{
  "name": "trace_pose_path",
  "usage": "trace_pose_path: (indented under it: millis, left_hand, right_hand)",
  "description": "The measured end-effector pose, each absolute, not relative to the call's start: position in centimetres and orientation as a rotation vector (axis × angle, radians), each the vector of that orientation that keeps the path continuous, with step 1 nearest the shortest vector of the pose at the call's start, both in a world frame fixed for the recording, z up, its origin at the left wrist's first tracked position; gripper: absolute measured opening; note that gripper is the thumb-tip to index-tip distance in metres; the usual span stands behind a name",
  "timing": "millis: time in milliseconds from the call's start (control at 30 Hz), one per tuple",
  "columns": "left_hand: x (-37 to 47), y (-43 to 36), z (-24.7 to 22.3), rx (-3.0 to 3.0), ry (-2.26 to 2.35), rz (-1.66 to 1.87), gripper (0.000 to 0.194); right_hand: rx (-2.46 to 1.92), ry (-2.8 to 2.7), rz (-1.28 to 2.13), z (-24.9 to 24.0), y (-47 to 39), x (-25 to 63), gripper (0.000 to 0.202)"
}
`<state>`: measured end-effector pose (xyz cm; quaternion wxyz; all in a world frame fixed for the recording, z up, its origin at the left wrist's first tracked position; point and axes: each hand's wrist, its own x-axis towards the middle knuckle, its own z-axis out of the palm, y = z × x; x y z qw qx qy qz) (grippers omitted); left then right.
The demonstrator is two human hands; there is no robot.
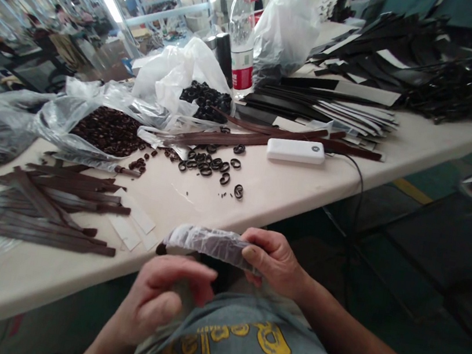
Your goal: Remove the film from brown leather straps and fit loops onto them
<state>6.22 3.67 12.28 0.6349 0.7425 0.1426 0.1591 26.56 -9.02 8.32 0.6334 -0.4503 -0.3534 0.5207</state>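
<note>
My right hand [275, 262] grips one end of a bent dark strap [209, 245], with the thumb on top. The strap is wrapped in thin, whitish, see-through material and arches over the table's front edge toward the left. Just below the strap is my left hand [164, 296], its fingers curved and its thumb apart, with nothing visible between them. It is slightly blurred, and I cannot tell whether it touches the strap. Brown straps [64, 211] lie in a loose pile on the table at left, beside white paper strips [133, 224].
Small black loops [215, 165] lie scattered mid-table. Behind are bags of brown pieces [106, 129] and black pieces [206, 101], and a red-capped bottle [242, 55]. A white device [295, 151] with a cable sits near the edge. Black straps [316, 106] fill the back right.
</note>
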Motion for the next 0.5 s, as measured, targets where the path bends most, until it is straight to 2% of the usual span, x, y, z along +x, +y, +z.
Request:
trace_pose_path:
  millis: [100, 267, 400, 500]
  left_hand:
    - [7.2, 2.7, 10.0, 1.324, 0.337, 0.221, 0.058]
    - [7.1, 3.0, 9.3, 0.917, 0.569, 0.526, 0.058]
    - [6.8, 4.5, 10.1, 0.858, 0.594, 0.689, 0.058]
    - [6.9, 5.3, 10.0, 0.868, 0.617, 0.796, 0.051]
  right_hand:
    - [-1.021, -0.898, 1.278, 8.3, -9.2, 26.4, 0.045]
    - [-1.138, -1.006, 1.291, 7.9, -9.3, 26.2, 0.037]
    - [-1.244, -1.101, 1.205, 7.7, -9.1, 26.6, 0.031]
    - [-1.307, -1.153, 1.171, 7.5, -8.9, 27.0, 0.03]
